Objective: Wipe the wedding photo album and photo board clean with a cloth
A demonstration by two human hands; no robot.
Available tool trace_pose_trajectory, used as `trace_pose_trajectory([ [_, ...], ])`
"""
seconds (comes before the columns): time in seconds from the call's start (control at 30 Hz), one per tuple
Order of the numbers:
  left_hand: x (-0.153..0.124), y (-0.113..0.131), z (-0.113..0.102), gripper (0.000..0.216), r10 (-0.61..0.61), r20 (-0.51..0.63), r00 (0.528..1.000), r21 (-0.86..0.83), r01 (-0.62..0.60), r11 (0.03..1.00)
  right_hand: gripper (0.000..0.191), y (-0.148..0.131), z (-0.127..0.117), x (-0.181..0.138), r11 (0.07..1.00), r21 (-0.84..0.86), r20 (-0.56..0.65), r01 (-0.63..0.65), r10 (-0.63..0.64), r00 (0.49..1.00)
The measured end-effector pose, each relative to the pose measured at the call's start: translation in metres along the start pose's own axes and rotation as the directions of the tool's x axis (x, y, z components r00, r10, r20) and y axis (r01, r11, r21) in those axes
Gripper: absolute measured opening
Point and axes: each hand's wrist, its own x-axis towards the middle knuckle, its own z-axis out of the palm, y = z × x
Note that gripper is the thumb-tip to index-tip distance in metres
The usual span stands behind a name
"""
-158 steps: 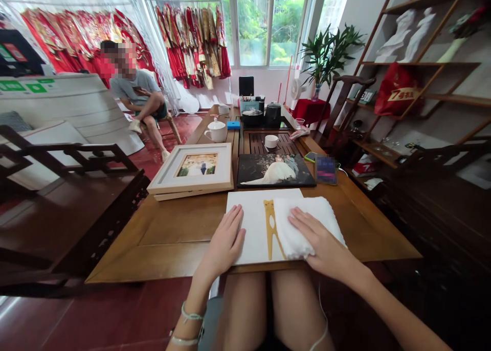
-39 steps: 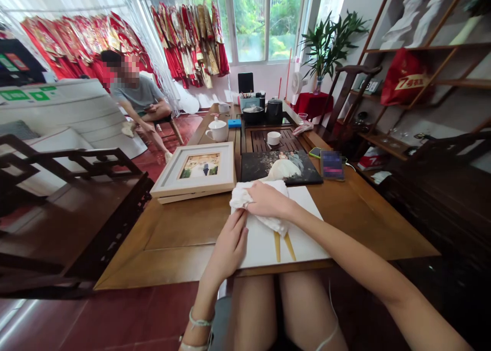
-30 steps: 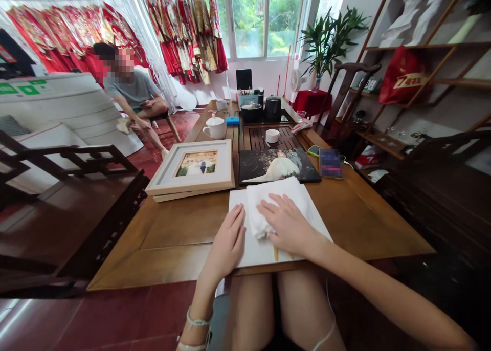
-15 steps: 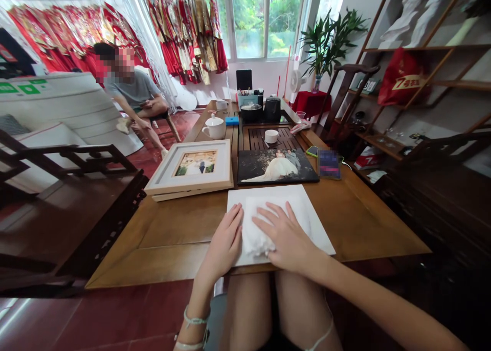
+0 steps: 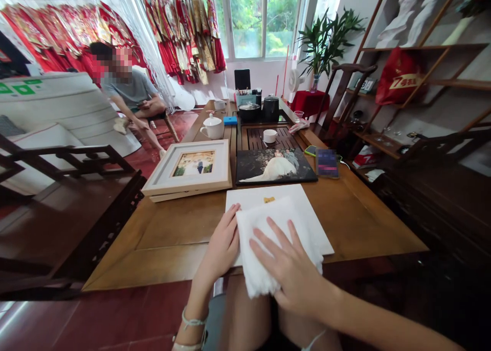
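A white board (image 5: 307, 215) with a small gold mark lies flat at the near edge of the wooden table (image 5: 180, 228). A white cloth (image 5: 261, 233) is spread over its near part and hangs past the table edge. My right hand (image 5: 295, 274) lies flat on the cloth with fingers spread. My left hand (image 5: 220, 243) rests open on the board's left edge, touching the cloth's side.
Beyond the board lie a light wooden picture frame (image 5: 190, 169), a dark wedding photo panel (image 5: 274, 166) and a phone (image 5: 327, 162). A tea tray with teapot (image 5: 210, 128), cup and kettle stands farther back. A person (image 5: 132, 100) sits at left; shelves stand at right.
My right hand has drawn the cloth toward me across the board, from its far end to past the near table edge. My left hand stays on the board's left edge.
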Motion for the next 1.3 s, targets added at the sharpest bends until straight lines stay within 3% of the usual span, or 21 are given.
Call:
trace_pose_trajectory([
  [0.17,0.0,0.0,0.0,0.048,-0.006,0.009,1.0,0.018,0.006,1.0,0.089,0.003,-0.001,-0.022,0.999,0.047,0.002,0.026,-0.027,1.0],
  [0.43,0.0,0.006,-0.001,0.047,-0.036,0.005,0.999,0.043,0.035,0.998,0.072,0.086,-0.026,0.024,0.977,0.105,-0.089,-0.188,0.198,0.976],
  [0.57,0.0,0.005,0.0,0.047,-0.028,-0.004,1.0,0.04,0.029,0.999,0.075,0.115,-0.028,0.035,0.965,0.086,-0.145,-0.249,0.259,0.955],
  [0.67,0.0,0.004,0.001,0.046,-0.025,-0.026,0.999,0.033,0.026,0.999,0.081,0.108,-0.024,0.024,0.972,0.043,-0.133,-0.23,0.234,0.963],
  [0.87,-0.001,0.004,0.003,0.046,-0.015,-0.041,0.999,0.038,0.017,0.999,0.093,0.052,-0.02,-0.035,0.99,-0.029,-0.058,-0.137,0.135,0.989],
  [0.97,-0.001,0.004,0.002,0.046,-0.022,-0.023,1.0,0.045,0.023,0.999,0.093,0.04,-0.027,-0.054,0.996,0.006,0.004,-0.094,0.094,0.996],
  [1.07,-0.001,0.005,0.001,0.047,-0.024,-0.002,1.0,0.05,0.024,0.998,0.09,0.055,-0.032,-0.048,0.993,0.043,0.002,-0.109,0.109,0.994],
  [1.17,0.0,0.006,-0.001,0.047,-0.034,0.007,0.999,0.048,0.034,0.998,0.086,0.087,-0.03,-0.022,0.984,0.027,-0.07,-0.177,0.178,0.982],
  [1.3,0.0,0.007,-0.002,0.047,-0.041,0.0,0.999,0.048,0.041,0.998,0.071,0.121,-0.024,0.008,0.929,-0.012,-0.208,-0.371,0.36,0.909],
])
